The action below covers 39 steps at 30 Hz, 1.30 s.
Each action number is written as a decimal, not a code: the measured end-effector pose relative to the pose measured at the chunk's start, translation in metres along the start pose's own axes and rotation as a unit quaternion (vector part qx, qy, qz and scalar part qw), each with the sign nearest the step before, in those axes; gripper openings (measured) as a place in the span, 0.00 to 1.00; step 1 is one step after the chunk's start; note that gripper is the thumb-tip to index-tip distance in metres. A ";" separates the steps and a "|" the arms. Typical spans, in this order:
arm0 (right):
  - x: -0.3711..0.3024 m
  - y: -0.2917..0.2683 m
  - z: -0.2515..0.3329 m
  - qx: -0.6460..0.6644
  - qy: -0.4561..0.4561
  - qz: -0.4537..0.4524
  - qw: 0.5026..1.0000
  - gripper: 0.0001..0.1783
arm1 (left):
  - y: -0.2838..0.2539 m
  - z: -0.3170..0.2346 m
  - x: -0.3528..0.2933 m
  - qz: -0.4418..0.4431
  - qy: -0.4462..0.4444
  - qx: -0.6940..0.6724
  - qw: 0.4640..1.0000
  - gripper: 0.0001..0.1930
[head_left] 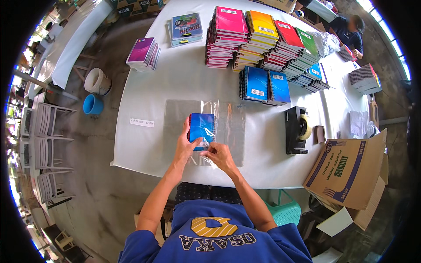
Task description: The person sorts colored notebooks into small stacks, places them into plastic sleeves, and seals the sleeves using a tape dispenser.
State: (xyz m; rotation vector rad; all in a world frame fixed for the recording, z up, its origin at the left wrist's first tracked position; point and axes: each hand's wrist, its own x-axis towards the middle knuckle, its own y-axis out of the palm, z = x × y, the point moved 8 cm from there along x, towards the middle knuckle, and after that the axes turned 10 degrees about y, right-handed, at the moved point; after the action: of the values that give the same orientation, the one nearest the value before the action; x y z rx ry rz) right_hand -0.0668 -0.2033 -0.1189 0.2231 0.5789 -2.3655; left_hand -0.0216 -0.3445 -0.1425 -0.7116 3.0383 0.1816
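Note:
A blue spiral notebook (pixel 202 126), with a red edge showing at its left side, lies over a grey mat (pixel 232 140) in front of me. My left hand (pixel 183 147) is wrapped round its left side, thumb on the cover. A clear plastic bag (pixel 210 106) covers the notebook and sticks out past its top and right side. At the lower right corner, my right hand (pixel 220 155) pinches the loose plastic near the bag's bottom end.
Tall stacks of pink notebooks (pixel 226 33), yellow, red and green ones stand at the back; blue notebooks (pixel 256 83) are nearer. A black tape dispenser (pixel 294 131) sits right. Purple notebooks (pixel 142 52) stand left. An open cardboard box (pixel 337 171) is beside the table. Another person (pixel 348 33) works far right.

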 end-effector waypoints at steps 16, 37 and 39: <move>-0.075 -0.118 -0.066 -0.311 -0.002 -0.382 0.870 0.10 | -0.007 0.005 0.004 0.067 0.044 0.048 0.996 0.41; -0.002 -0.023 0.046 -0.156 -0.110 -0.216 0.958 0.36 | -0.008 0.005 -0.002 0.049 0.082 0.149 0.984 0.36; 0.006 -0.022 0.026 -0.093 -0.102 -0.214 0.967 0.34 | -0.006 0.001 -0.002 0.042 0.076 0.150 0.985 0.35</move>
State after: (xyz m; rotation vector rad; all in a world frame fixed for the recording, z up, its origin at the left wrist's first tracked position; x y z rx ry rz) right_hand -0.0861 -0.2045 -0.0898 -0.2545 0.8062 -2.6776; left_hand -0.0173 -0.3487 -0.1439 -0.6012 3.1364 -0.3387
